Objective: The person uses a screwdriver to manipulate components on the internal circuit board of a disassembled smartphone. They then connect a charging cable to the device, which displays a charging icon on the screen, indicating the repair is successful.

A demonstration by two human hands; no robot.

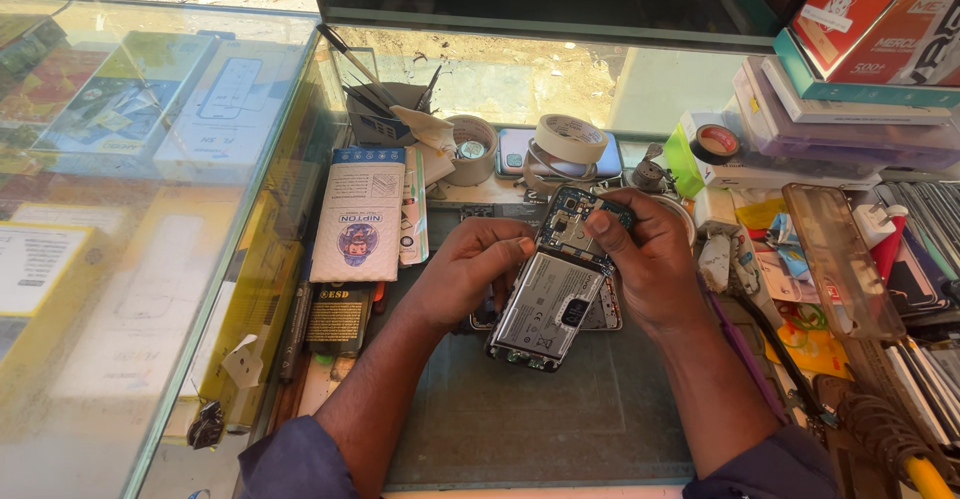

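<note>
Head view, looking down on a grey work mat; opened phone with back cover off, held tilted just above the mat's far edge, silver battery facing up; left hand closed around the phone's left edge, fingers curled under, thumb along the side; right hand gripping the phone's upper right corner, thumb tip pressed on the circuit board by the camera end. Behind the phone, a roll of pale tape resting on another phone; left of that roll, a small round cup and a dark tool holder; left of the phone, a flat white packet; right of the phone, a clear brownish phone case; far left of the phone, a glass display counter.
</note>
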